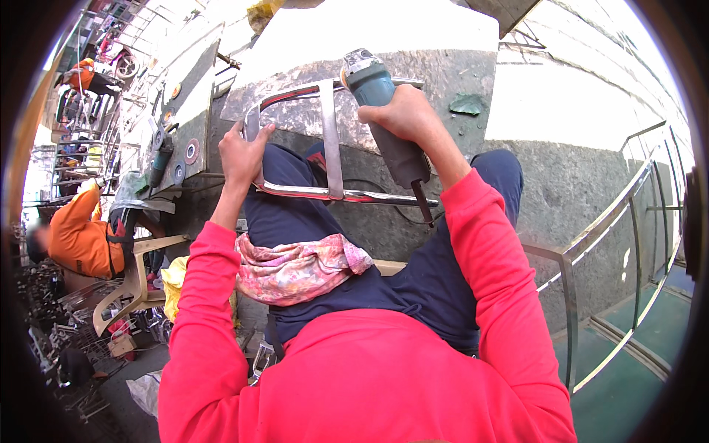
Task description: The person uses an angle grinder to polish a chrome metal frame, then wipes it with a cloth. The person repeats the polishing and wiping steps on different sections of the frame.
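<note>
My right hand [406, 114] is wrapped round the body of a teal and black angle grinder [399, 156]. The grinder's head and disc rest at or just over the far end of a shiny bent metal tube frame [331, 144], which has a flat crossbar; whether the disc touches is hard to tell. With fingers and thumb, my left hand [244, 156] grips the frame's rounded left end. The frame lies across my left thigh and the worn sheet under it. A pink patterned cloth [301, 267] is draped over my lap.
At left, a board [193, 111] carries a second grinder [160, 159] and several discs. Beyond it, a person in orange [87, 232] sits near a tan chair [133, 288]. A metal railing [635, 244] curves along the right. A dark green scrap [468, 104] lies on the sheet.
</note>
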`<state>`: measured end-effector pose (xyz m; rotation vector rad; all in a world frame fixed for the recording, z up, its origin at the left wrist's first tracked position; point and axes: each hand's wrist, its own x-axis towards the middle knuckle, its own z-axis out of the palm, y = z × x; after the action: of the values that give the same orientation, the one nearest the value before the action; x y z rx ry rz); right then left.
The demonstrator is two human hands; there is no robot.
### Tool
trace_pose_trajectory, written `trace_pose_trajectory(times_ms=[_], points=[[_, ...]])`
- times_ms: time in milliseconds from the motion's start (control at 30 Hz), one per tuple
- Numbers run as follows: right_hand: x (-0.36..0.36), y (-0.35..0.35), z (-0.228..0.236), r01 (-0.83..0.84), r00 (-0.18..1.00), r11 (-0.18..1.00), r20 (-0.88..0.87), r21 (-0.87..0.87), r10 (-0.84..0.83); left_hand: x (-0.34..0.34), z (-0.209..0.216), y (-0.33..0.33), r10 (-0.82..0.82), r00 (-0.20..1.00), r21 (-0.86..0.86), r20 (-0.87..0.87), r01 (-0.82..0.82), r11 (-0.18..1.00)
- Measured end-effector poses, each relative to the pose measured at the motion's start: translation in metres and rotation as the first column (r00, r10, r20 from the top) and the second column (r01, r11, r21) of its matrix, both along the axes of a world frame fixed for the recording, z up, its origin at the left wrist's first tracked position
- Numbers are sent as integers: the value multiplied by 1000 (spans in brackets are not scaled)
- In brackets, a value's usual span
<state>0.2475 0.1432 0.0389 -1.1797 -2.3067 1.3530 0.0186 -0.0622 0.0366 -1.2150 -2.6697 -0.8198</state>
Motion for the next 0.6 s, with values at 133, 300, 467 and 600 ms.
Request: trace_pose_trajectory(times_ms=[133,300,467,600], points=[[5,11,-5,45,999,998,13,33,-45,-6,-2,3,13,996,3,85,-13,1000],[8,15,-3,43,998,999,52,27,-44,-4,-1,2,20,998,-7,58,-20,1000],[0,2,2,15,1000,999,-27,-38,-16,4,2,2,5,1000,14,25,-6,1000],[-1,-3,8,1,1000,998,-20,-60,-2,7,3,2,-7,1000,27,-3,7,1000]])
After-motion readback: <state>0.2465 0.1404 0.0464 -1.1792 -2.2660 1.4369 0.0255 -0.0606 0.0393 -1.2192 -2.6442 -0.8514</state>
